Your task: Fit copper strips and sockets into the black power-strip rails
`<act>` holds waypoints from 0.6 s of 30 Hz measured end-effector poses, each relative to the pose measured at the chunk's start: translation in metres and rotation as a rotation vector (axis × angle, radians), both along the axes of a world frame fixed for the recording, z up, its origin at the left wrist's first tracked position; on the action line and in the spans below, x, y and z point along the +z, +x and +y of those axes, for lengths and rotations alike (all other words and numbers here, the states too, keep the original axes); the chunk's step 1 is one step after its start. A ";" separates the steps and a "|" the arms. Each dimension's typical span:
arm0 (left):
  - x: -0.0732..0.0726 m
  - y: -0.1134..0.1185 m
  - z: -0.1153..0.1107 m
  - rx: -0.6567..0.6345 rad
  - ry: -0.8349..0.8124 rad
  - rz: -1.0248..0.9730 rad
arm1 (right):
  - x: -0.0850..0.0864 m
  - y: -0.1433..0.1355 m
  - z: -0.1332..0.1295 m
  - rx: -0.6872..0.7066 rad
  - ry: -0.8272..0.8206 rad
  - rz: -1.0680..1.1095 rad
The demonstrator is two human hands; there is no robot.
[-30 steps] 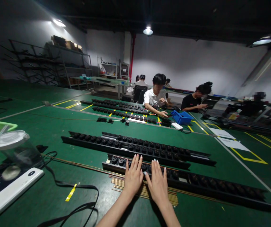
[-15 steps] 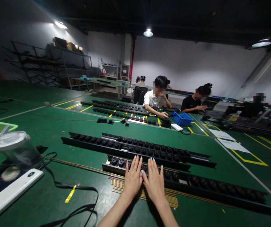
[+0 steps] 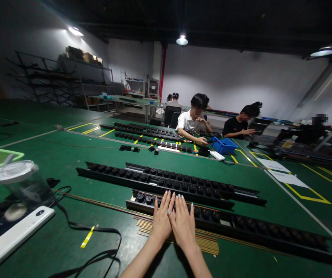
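Near black rail (image 3: pixel 241 233) lies slantwise across the near middle of the desk (image 3: pixel 52 162), partly covered by our left hand (image 3: pixel 161 220) and right hand (image 3: pixel 183 223). Our hands rest side by side, palms down, their inner edges meeting; the fingers are straight, mostly together, with each outer finger slightly apart, and they clamp on nothing that we can see. Whether they press on a part beneath, we cannot tell. We judge that this flat-handed step goes best with even, gentle pressure from both hands, so the rail neither tips nor slides, and with our wrists light above the loose brass-coloured rods (image 3: pixel 208 244). Counting, we have three rails in this group: the near one, a middle rail (image 3: pixel 154 188) and a far rail (image 3: pixel 194 179). Two round black units (image 3: pixel 140 197) show plainly left of our hands; the others are too covered or dark to number, and the rods overlap too closely. We also count one blue bin (image 3: pixel 224 146), far right of centre, and one green basket (image 3: pixel 15 155), left.
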State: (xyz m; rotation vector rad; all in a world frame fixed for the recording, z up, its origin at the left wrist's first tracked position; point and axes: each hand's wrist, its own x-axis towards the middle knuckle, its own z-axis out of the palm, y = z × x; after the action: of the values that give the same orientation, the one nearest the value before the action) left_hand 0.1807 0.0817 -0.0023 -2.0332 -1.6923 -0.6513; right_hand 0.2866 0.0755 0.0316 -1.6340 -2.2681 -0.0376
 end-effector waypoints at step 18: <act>0.019 -0.009 -0.006 -0.098 -0.049 0.064 | -0.014 -0.002 0.002 -0.027 0.003 0.062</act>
State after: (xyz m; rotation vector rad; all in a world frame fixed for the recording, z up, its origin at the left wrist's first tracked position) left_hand 0.1715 0.0760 0.0167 -2.1592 -1.5954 -0.5749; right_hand 0.2844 0.0778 0.0177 -1.6417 -2.1988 0.0033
